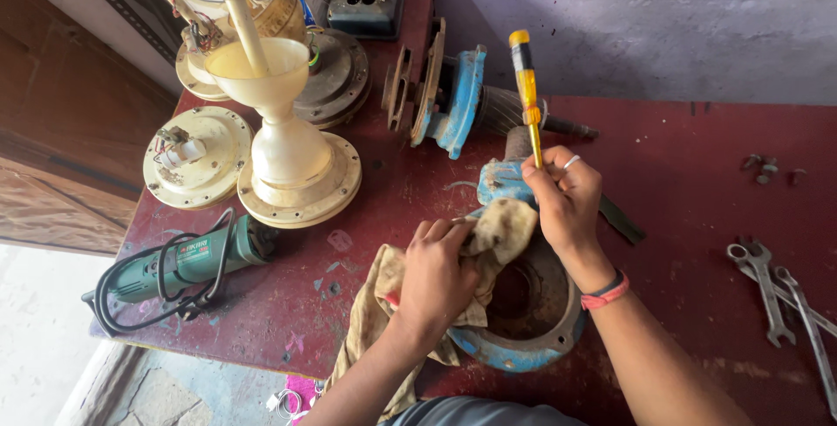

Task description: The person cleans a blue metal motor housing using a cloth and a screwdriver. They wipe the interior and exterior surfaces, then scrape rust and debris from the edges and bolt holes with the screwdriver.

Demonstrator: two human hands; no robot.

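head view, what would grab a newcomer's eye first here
Probably the yellow screwdriver, held upright in the right hand at the centre. Below it the left hand presses a stained rag onto a blue motor housing. Cream fan motors crowd the red table at upper left.

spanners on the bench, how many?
2, possibly more. Both spanners lie at the red bench's right edge, right of the right hand: one open-ended, one longer crossing beside it toward the frame corner. Overlap may hide a third.
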